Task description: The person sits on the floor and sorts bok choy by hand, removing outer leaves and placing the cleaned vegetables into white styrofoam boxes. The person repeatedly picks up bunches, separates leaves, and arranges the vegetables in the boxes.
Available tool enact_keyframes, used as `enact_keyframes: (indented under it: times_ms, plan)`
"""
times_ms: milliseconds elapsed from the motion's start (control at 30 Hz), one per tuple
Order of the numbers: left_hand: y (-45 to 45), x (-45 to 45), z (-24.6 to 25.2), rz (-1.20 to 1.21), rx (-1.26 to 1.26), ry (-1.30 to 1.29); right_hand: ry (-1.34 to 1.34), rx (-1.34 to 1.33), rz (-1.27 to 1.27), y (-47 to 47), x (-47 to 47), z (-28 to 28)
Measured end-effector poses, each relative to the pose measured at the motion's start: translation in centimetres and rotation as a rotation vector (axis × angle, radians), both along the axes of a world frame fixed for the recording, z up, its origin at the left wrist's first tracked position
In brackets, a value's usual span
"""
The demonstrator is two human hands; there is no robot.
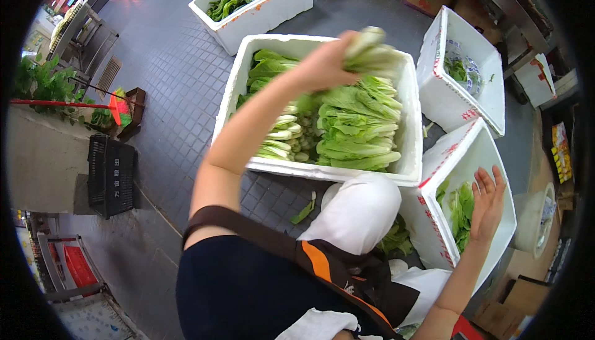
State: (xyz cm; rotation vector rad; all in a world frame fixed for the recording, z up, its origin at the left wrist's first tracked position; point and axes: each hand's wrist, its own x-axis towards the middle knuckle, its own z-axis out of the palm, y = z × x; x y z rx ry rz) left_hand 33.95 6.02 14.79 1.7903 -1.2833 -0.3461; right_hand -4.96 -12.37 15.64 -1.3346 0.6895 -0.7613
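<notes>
My left hand [327, 63] is raised over the big white foam box [309, 171], gripping a blurred bunch of leafy greens [372, 54], pale stems up. Inside that box, long green lettuce-like heads [355, 126] lie stacked on the right, and more greens with pale stem ends [279, 135] fill the left, partly hidden behind my forearm. My right hand [488, 205] is held with its fingers apart, nothing in it, above a second foam box [430, 228] at the right. Loose green leaves [461, 210] lie in this second box, beside the hand.
Another foam box [265, 12] with dark greens stands beyond. At the upper right, a foam box [465, 103] holds bagged greens. A fallen leaf [304, 210] lies on the tiled floor by my knee. To the left are a black plastic basket [111, 177] and a broom [116, 107].
</notes>
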Motion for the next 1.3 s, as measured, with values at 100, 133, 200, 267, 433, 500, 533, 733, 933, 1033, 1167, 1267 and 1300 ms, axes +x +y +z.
enact_keyframes:
  times_ms: [100, 133, 200, 267, 433, 500, 533, 733, 933, 1033, 1167, 1267, 1300]
  plan:
    - [4.0, 7.2, -3.6, 0.196, 0.247, -0.309, 0.100, -0.006, -0.067, -1.6, -2.4, -1.3]
    - [5.3, 8.9, -5.1, 0.260, 0.280, -0.441, 0.140, -0.013, -0.081, -2.0, -2.9, -1.8]
    - [6.8, 11.8, -9.7, 0.295, 0.278, -0.634, 0.226, -0.044, -0.124, -2.5, -3.6, -2.4]
    - [8.0, 14.2, -14.2, 0.306, 0.325, -0.762, 0.280, -0.036, -0.174, -2.5, -3.6, -3.3]
    - [9.5, 15.3, -24.4, 0.250, 0.618, -0.583, 0.447, -0.025, -0.244, -2.6, -4.8, -4.6]
    - [8.5, 14.7, -26.3, 0.226, 0.689, -0.528, 0.532, -0.032, -0.297, -3.0, -6.3, -4.9]
    - [8.3, 15.1, -26.8, 0.224, 0.640, -0.469, 0.569, -0.041, -0.324, -3.9, -7.7, -5.3]
    - [7.3, 13.8, -23.9, 0.275, 0.689, -0.772, 0.642, -0.154, -0.456, -10.3, -13.9, -6.7]
    - [-1.7, 4.9, -17.3, 0.153, 0.137, -0.904, 0.754, -0.081, -0.694, -16.6, -25.1, -10.9]
    - [-10.6, -3.9, -13.1, -0.085, 0.044, -0.768, 0.871, -0.004, -0.732, -19.2, -29.5, -15.4]
    - [-23.8, -17.8, -9.9, -0.422, -0.173, -0.437, 1.111, -0.207, -0.562, -22.6, -31.9, -24.9]
    - [-32.2, -24.9, -10.6, -0.453, -0.348, -0.167, 1.092, -0.287, -0.141, -23.2, -23.7, -29.3]
    - [-34.3, -27.2, -11.1, -0.404, -0.338, 0.043, 1.113, -0.175, -0.054, -23.2, -20.9, -30.2]
